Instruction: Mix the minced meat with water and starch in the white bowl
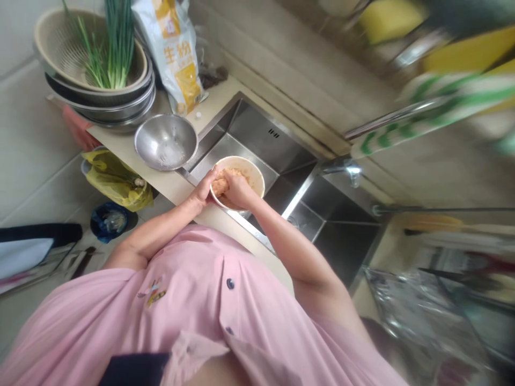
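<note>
A white bowl (260, 185) sits at the front edge of the sink, with a lumpy orange-brown mixture (220, 186) inside that looks like minced meat. My left hand (206, 186) grips the bowl's left rim, thumb on top and fingers around the outside. Down inside the bowl, my right hand (238, 188) is closed in the mixture, its fingertips partly hidden by it. Just left of the bowl, a steel bowl (166, 143) with white residue stands on the counter.
A double steel sink (257, 123) with a faucet (341, 165) lies ahead. At the back left stand stacked basins (100, 110) topped by a colander with green onions (118, 48), and a starch bag (171, 53). A yellow plastic bag (116, 179) hangs below the counter's left edge.
</note>
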Motion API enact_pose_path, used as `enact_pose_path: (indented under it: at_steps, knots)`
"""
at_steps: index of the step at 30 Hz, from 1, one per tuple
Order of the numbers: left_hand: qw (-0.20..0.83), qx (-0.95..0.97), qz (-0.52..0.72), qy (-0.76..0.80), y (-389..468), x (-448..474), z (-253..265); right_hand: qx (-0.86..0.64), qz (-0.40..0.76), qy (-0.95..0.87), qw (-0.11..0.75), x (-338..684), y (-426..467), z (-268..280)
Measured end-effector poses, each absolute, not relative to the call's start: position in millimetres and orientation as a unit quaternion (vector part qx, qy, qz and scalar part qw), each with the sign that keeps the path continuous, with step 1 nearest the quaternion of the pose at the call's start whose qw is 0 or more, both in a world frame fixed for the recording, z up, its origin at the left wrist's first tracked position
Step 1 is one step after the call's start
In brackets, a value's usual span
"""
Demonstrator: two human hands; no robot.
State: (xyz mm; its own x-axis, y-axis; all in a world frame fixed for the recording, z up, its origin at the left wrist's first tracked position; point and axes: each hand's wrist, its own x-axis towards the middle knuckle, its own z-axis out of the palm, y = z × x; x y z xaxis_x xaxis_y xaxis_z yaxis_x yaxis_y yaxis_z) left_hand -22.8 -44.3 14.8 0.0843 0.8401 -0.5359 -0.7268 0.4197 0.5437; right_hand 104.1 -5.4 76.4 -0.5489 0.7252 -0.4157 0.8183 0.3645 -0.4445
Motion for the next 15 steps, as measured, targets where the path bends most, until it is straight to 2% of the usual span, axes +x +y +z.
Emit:
enact_pose_path:
  at_steps: [3,6,15]
  knots:
    - [0.734,0.088,0.534,0.411,-45,-27,13,0.508,-0.263,0.815,0.096,116,5,86]
    - [0.732,0.124,0.541,0.395,-45,-29,12,0.494,-0.244,0.832,0.074,126,14,90]
    - [0.732,0.093,0.527,0.421,-48,-20,12,0.425,-0.316,0.844,0.088,102,-4,64]
